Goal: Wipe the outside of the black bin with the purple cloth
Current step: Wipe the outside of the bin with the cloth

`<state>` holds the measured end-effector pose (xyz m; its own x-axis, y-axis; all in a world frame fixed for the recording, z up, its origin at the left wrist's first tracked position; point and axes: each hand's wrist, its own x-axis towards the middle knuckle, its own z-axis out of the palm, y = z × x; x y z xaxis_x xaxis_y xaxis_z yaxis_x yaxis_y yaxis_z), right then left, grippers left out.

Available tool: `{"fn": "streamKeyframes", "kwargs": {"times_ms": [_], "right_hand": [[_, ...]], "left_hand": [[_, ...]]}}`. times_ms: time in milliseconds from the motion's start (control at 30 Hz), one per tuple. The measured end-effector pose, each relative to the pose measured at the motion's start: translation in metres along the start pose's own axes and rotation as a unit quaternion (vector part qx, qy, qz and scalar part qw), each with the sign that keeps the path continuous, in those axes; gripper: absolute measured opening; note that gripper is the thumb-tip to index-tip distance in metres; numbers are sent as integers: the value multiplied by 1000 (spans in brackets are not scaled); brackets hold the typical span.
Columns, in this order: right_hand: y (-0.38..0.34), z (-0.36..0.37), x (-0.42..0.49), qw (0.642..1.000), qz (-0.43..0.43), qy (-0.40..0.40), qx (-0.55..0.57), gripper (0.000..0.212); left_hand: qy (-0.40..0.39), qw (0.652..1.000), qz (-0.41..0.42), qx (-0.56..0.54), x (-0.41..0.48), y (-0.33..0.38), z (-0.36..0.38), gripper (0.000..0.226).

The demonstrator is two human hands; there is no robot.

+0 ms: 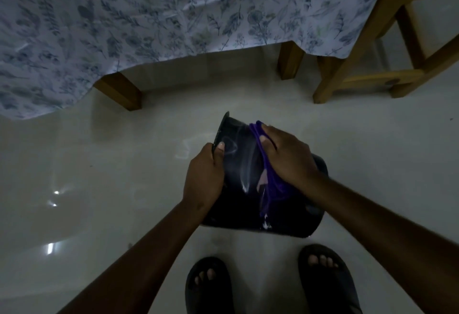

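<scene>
The right hand (285, 157) covers much of the purple cloth (272, 189); the black bin (238, 204) opening seems turned away.

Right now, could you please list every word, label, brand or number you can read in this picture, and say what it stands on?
None can be read.
Glossy black plastic bin: only pale smears and glare, no legible label.
Crumpled purple cloth: no tag showing.
Blue leaf-print tablecloth: pattern only.
Dark slip-on sandals: no brand visible.
</scene>
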<state>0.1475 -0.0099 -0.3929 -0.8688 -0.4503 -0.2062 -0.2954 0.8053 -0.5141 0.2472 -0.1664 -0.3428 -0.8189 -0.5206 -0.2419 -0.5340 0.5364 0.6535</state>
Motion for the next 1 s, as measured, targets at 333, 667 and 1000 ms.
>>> {"fn": "streamKeyframes", "kwargs": {"times_ms": [333,667,1000], "right_hand": [[-17,8,-36,996,-80,2,-32,51],[-21,23,-96,981,-172,-10,-93,55],[-15,16,-52,993,-103,-16,-51,52]], "left_hand": [[-22,1000,3,-5,-2,-3,-2,35],[-4,1000,-10,-5,-2,-7,0,34],[-27,999,-31,-19,-2,-6,-2,38]]}}
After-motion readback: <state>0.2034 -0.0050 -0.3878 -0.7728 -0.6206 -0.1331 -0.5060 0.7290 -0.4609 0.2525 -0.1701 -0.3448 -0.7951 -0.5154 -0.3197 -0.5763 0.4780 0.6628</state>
